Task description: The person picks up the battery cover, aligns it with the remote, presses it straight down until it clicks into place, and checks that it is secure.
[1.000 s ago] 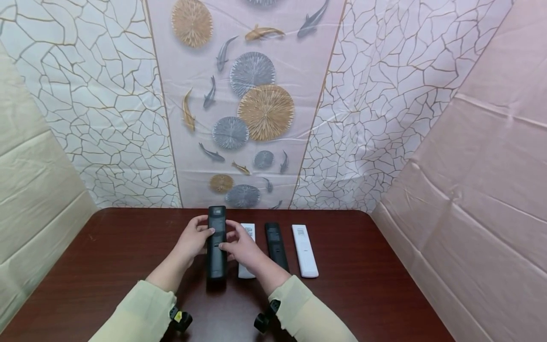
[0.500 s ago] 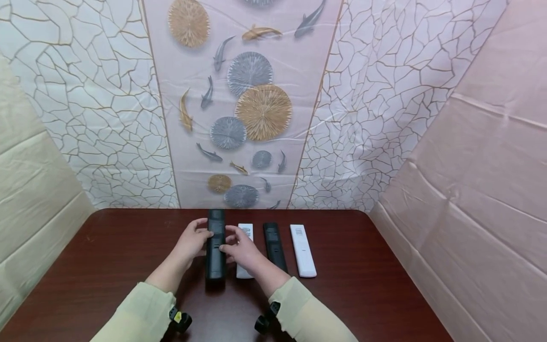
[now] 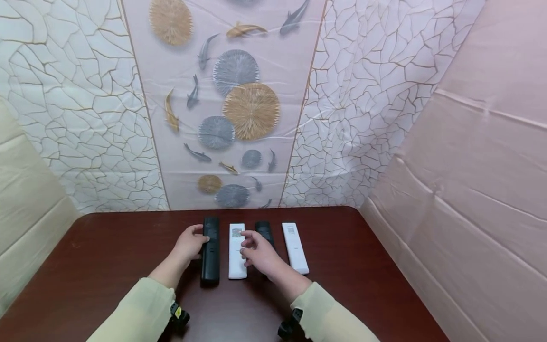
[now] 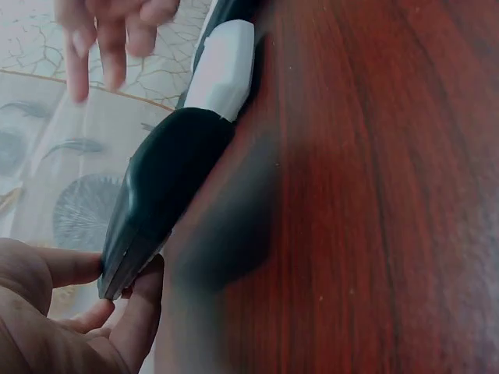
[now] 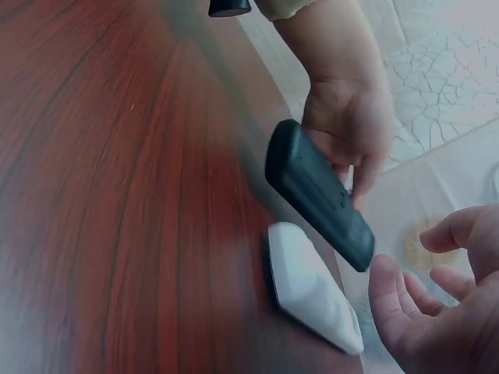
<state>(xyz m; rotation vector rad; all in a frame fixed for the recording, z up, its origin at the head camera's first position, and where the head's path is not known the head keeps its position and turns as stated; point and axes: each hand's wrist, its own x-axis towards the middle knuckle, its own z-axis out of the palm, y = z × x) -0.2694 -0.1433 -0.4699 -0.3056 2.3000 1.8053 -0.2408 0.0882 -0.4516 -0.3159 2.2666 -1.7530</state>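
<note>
My left hand (image 3: 186, 247) pinches a black remote control (image 3: 211, 254) by its left edge, thumb on the upper face and fingers beneath. In the left wrist view the black remote (image 4: 168, 171) is tilted, lifted a little off the wood with its shadow below. My right hand (image 3: 262, 254) holds nothing; its loosely bent fingers hover over the right side of a white remote control (image 3: 237, 266) with a printed label. The right wrist view has the right hand (image 5: 444, 312) apart from the black remote (image 5: 320, 195). A second black remote (image 3: 264, 230) is partly hidden behind the right hand.
Another white remote (image 3: 296, 249) lies at the right end of the row. All are on a dark red-brown wooden table (image 3: 119, 256). A patterned cloth wall (image 3: 239, 104) stands behind its back edge, with plain padded fabric (image 3: 461, 190) on the right.
My right hand has let go of the black remote and moved right, above the white one. My left hand still holds the black remote, now lower. The head view has shifted slightly.
</note>
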